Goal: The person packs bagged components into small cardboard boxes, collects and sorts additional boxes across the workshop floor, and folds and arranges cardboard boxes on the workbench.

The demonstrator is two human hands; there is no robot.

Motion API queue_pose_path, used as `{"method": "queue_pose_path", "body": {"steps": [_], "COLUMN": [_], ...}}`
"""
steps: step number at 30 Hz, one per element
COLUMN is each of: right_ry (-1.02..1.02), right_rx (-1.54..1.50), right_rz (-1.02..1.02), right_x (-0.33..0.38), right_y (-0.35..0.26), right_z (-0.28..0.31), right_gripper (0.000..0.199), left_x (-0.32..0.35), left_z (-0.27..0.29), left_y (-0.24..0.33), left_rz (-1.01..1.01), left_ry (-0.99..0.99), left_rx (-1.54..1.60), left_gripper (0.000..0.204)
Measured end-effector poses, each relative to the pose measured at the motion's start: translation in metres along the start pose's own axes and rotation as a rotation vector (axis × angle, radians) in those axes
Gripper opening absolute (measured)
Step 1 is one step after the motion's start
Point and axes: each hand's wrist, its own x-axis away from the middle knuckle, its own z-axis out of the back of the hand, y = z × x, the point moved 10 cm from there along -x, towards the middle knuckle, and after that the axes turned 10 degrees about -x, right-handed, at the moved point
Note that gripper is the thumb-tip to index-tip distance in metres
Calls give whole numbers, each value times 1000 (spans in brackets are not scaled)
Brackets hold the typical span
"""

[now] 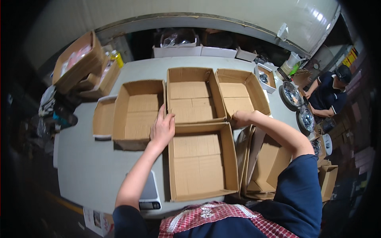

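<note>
Several open, shallow cardboard boxes stand on a pale table. My left hand (163,126) is at the near left corner of the far middle box (192,92); its thumb and fingers straddle that box's wall, in the gap beside the left box (139,107). At the near edge of the far right box (237,90), close to the middle box's corner, my right hand (241,118) is closed with its fingers bent down, partly hidden. A nearer box (198,162) lies between my forearms. Beneath my right arm are upended, nested boxes (266,166).
A small tray-like box (104,118) stands left, and a scale (150,194) sits near my left elbow. Larger cartons (75,63) fill the far left. Film-covered round bowls (291,95) line the right edge, where another person (328,93) works. White boxes (177,51) stand behind.
</note>
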Motion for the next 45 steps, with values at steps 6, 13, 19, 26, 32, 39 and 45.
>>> {"method": "queue_pose_path", "body": {"steps": [6,13,19,26,32,39,45], "right_ry": [550,996,876,737,698,701,731], "right_rx": [109,295,364,85,193,126,241], "right_rz": [-48,208,368,325,269,240,196], "right_x": [53,134,54,-29,-25,10,6], "right_y": [2,-122,-236,-248,-232,-249,-238], "right_z": [96,181,160,84,66,69,70], "right_gripper": [21,17,19,22,28,63,68], "left_x": [78,209,225,173,121,59,58], "left_z": [100,139,117,142,134,109,125], "left_y": [0,-106,-127,-161,-221,-221,-201], "left_rz": [-252,107,138,115,128,-72,-262], "left_ry": [282,286,86,23,-51,-192,-267], "left_rx": [15,-116,-186,-275,-395,-282,-259], "left_gripper": [31,29,33,67,82,103,89]}}
